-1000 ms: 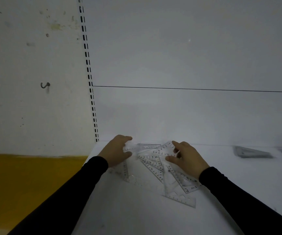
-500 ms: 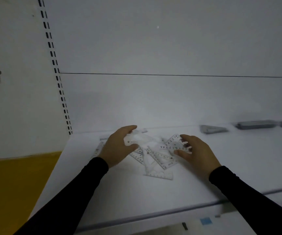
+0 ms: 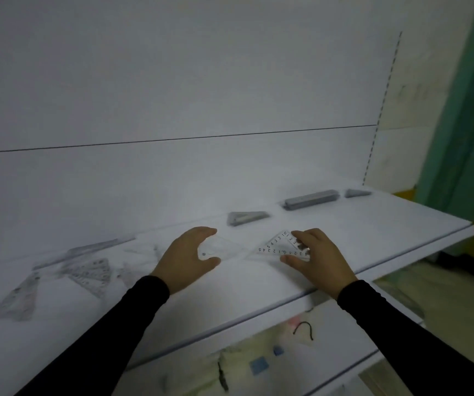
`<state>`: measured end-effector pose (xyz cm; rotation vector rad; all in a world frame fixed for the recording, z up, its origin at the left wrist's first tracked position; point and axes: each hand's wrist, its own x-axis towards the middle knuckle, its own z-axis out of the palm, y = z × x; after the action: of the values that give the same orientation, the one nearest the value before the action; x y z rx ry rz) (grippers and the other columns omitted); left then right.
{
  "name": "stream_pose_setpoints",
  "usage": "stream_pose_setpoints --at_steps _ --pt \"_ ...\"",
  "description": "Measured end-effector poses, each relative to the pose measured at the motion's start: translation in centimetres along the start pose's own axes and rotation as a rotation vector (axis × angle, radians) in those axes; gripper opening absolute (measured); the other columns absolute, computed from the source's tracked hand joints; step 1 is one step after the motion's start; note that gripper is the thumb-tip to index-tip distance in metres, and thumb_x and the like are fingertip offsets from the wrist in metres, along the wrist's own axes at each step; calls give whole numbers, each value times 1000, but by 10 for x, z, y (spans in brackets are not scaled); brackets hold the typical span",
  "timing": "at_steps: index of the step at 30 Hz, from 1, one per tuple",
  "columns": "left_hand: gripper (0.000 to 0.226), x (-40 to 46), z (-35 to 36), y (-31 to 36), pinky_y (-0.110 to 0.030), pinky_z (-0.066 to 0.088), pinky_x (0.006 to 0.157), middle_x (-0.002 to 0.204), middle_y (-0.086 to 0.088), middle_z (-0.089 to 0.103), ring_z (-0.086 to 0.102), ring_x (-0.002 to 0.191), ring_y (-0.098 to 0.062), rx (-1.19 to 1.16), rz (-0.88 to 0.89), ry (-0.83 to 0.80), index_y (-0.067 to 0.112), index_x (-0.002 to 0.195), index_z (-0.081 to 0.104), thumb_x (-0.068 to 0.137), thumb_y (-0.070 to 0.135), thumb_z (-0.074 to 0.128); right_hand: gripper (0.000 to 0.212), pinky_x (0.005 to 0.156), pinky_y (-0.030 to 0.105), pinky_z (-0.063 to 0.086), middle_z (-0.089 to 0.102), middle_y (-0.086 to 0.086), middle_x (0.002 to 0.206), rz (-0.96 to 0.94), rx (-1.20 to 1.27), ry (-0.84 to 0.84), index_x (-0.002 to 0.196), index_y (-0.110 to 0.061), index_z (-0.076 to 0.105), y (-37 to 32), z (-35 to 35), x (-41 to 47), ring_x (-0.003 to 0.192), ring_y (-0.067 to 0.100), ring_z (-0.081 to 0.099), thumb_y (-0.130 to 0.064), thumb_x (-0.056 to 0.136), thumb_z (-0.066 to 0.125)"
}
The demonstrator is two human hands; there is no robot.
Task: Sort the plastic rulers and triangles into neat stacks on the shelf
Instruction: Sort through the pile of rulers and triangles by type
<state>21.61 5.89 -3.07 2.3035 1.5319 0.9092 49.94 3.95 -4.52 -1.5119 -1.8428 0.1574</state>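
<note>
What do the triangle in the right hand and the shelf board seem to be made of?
The triangle in the right hand looks like clear, glossy plastic: the shelf shows through it behind black printed numerals. The shelf board looks like white, matt painted metal or laminate; its smooth, even surface does not settle which.

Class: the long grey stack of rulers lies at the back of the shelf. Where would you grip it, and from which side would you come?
Probably pinch the ruler stack across its narrow width near the middle, coming from above and in front. It lies flat and long on the shelf, so a middle grip should keep it balanced. The wall panel close behind blocks a rear approach.
</note>
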Motion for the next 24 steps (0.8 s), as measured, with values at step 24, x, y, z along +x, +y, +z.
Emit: stream_pose_setpoints --at_steps 24 --pt "57 219 216 201 -16 30 97 135 9 47 44 116 -1 -103 79 -61 24 133 48 82 30 70 63 92 17 33 44 2 127 129 -138 -39 139 -16 43 299 -171 82 112 15 47 -44 86 62"
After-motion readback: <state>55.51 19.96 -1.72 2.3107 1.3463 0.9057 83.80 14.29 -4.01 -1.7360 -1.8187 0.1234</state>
